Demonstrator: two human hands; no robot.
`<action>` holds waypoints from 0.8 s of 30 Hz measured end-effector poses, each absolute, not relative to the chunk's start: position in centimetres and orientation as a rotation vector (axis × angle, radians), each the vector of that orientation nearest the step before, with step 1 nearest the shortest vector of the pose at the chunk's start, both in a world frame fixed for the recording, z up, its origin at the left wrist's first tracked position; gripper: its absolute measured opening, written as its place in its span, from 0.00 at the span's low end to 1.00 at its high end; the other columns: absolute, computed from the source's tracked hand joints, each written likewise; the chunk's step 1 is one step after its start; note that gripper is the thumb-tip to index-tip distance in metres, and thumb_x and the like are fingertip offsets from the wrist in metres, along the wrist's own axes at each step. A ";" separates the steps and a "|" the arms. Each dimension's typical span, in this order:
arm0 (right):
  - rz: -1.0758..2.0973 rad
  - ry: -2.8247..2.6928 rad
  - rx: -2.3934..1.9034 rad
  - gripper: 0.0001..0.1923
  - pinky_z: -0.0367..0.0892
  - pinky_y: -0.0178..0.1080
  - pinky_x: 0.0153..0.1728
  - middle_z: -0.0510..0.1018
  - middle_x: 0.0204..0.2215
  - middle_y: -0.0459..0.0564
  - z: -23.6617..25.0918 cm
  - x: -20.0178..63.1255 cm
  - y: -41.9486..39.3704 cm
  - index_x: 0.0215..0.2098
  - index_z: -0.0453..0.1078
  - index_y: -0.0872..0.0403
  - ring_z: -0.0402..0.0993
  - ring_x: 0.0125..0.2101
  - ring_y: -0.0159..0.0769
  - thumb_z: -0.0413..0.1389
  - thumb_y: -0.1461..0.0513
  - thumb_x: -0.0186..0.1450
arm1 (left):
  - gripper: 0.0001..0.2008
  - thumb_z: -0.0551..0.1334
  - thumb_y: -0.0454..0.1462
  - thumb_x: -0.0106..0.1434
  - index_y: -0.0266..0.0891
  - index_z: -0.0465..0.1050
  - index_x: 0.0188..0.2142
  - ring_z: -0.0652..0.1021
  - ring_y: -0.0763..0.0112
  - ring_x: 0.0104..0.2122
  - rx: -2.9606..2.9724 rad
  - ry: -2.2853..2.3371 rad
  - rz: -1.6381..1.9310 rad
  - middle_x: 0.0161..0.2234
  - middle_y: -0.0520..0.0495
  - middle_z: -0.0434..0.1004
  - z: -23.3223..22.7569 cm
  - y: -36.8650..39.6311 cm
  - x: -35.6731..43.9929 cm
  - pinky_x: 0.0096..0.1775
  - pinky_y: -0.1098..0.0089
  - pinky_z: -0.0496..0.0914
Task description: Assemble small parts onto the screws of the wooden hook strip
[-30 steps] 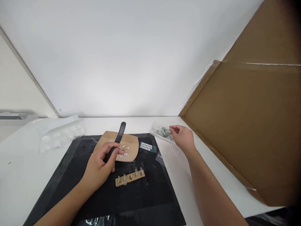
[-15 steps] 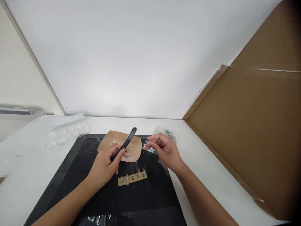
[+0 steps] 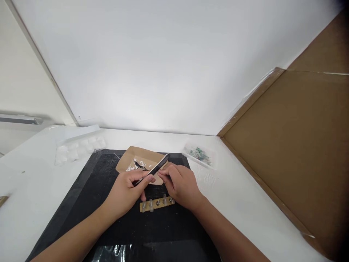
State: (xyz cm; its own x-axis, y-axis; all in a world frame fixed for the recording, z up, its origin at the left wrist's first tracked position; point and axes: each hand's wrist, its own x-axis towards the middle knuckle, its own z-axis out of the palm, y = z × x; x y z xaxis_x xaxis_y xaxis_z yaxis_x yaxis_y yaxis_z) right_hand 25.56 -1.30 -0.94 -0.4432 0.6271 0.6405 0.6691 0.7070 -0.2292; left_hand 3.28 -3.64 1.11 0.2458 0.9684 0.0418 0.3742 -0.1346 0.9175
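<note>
A black nail file [image 3: 159, 165] with a pale edge slants up and to the right, gripped between the thumb and fingers of my left hand [image 3: 127, 189]. Beside its upper half, my right hand [image 3: 181, 183] is closed in a pinch; what sits between those fingertips is too small to make out. Just below both hands lies a tan strip [image 3: 155, 206] with several clear nail tips [image 3: 151, 205] standing on it. Behind the file is a brown paper tray [image 3: 128, 154] holding white bits and a dark, thin piece.
A black mat [image 3: 131, 233] covers the middle of the white table [image 3: 272, 218]. At the back right stands a clear box [image 3: 200, 154] with greenish pieces, and a clear compartment case [image 3: 79, 149] is at the back left. A cardboard panel [image 3: 289, 145] rises along the right.
My right hand has come left and down to the file, its fingers closing further. The file now slopes less steeply. The sheet of white dots is now hidden behind my right hand.
</note>
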 end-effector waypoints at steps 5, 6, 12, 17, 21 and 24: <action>-0.083 -2.149 -0.992 0.07 0.68 0.40 0.34 0.85 0.34 0.49 -1.1 25.2 -1.5 0.39 0.69 0.50 0.81 0.33 0.40 0.55 0.60 0.78 | 0.16 0.64 0.50 0.70 0.43 0.86 0.43 0.76 0.78 0.17 1.582 1.261 0.857 0.35 0.52 0.86 1.3 -3.7 3.2 0.30 0.73 0.70; -0.083 -2.133 -0.999 0.07 0.68 0.40 0.34 0.85 0.34 0.49 -1.1 25.2 -1.5 0.40 0.68 0.50 0.81 0.33 0.40 0.55 0.60 0.78 | 0.17 0.64 0.51 0.70 0.43 0.86 0.42 0.75 0.79 0.16 1.566 1.255 0.844 0.37 0.52 0.86 1.3 -3.8 3.2 0.29 0.73 0.70; -0.187 -2.003 -1.054 0.06 0.63 0.41 0.32 0.83 0.34 0.50 -1.0 25.0 -1.2 0.40 0.65 0.51 0.77 0.30 0.38 0.53 0.64 0.77 | 0.21 0.63 0.54 0.70 0.40 0.85 0.39 0.74 0.78 0.15 1.528 1.235 0.799 0.38 0.49 0.88 1.3 -3.7 3.3 0.33 0.69 0.74; -0.293 -1.994 -1.041 0.08 0.59 0.42 0.32 0.82 0.33 0.50 -0.9 24.2 -0.9 0.38 0.64 0.51 0.72 0.28 0.38 0.53 0.64 0.78 | 0.21 0.61 0.51 0.72 0.41 0.86 0.37 0.75 0.75 0.15 1.634 1.276 0.852 0.21 0.55 0.80 1.5 -3.8 3.2 0.46 0.66 0.76; -0.327 -2.105 -0.952 0.12 0.58 0.41 0.31 0.78 0.27 0.46 -0.6 24.0 -0.9 0.34 0.61 0.50 0.68 0.25 0.36 0.53 0.64 0.77 | 0.21 0.60 0.50 0.73 0.41 0.85 0.35 0.76 0.76 0.15 1.696 1.280 0.832 0.21 0.56 0.80 2.0 -3.9 3.1 0.40 0.69 0.76; -0.361 -2.112 -0.946 0.14 0.56 0.41 0.30 0.76 0.26 0.45 -0.3 24.0 -0.8 0.33 0.60 0.49 0.65 0.24 0.35 0.54 0.65 0.77 | 0.21 0.60 0.50 0.73 0.41 0.84 0.34 0.76 0.75 0.15 1.688 1.289 0.799 0.18 0.56 0.77 2.3 -4.0 3.0 0.33 0.72 0.74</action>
